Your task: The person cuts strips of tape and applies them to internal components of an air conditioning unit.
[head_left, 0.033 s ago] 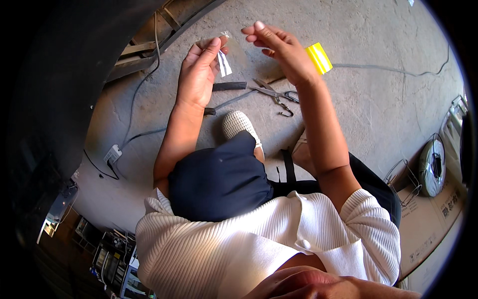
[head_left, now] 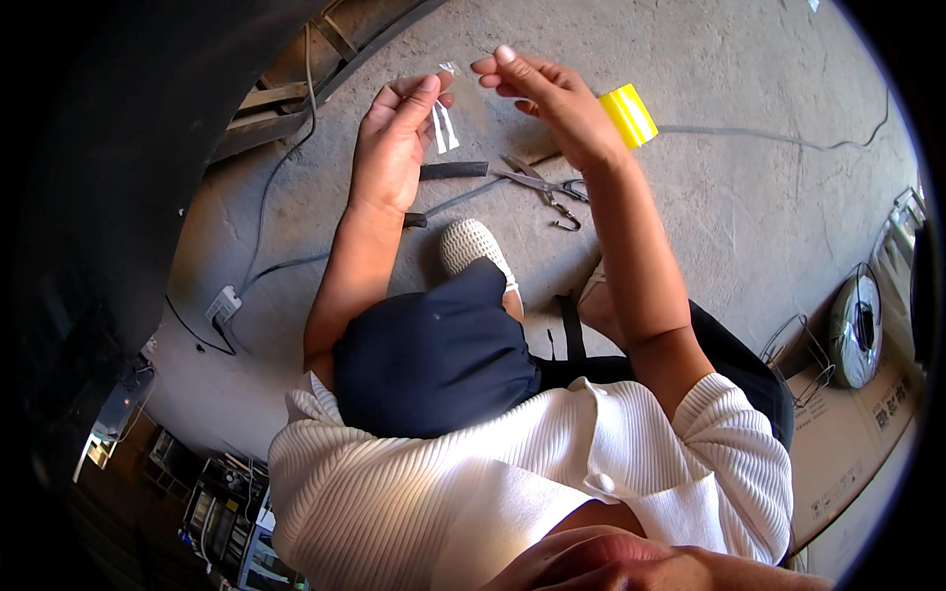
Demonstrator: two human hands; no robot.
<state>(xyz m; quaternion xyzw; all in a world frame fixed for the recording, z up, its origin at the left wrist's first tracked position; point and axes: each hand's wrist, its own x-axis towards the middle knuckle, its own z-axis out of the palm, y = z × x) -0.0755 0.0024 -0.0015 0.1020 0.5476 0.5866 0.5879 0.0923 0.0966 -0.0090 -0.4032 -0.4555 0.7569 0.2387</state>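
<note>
My left hand [head_left: 397, 123] pinches a clear, shiny strip of what looks like tape [head_left: 446, 138] between thumb and fingers. White glare streaks run along the strip, and its short upper end sticks out above the fingertips. To the right, a small gap away, my right hand [head_left: 540, 91] is closed with thumb and forefinger together. Whether anything lies in that pinch is too small to make out. Beside the right wrist a yellow roll [head_left: 628, 115] shows, shiny like packing tape. Scissors [head_left: 544, 183] lie on the floor below the hands, next to a black tube piece [head_left: 454, 170].
A grey cable [head_left: 769, 135] crosses the concrete floor at the right. Another cable runs on the left near a white power strip [head_left: 225, 304]. A small dark metal hook [head_left: 566, 219] lies by the scissors. At the right, a wrapped coil [head_left: 855, 330] rests on a cardboard box [head_left: 852, 443].
My right hand has shifted slightly left, toward the left hand. The strip in my left hand has turned a little, so its glare streaks look different.
</note>
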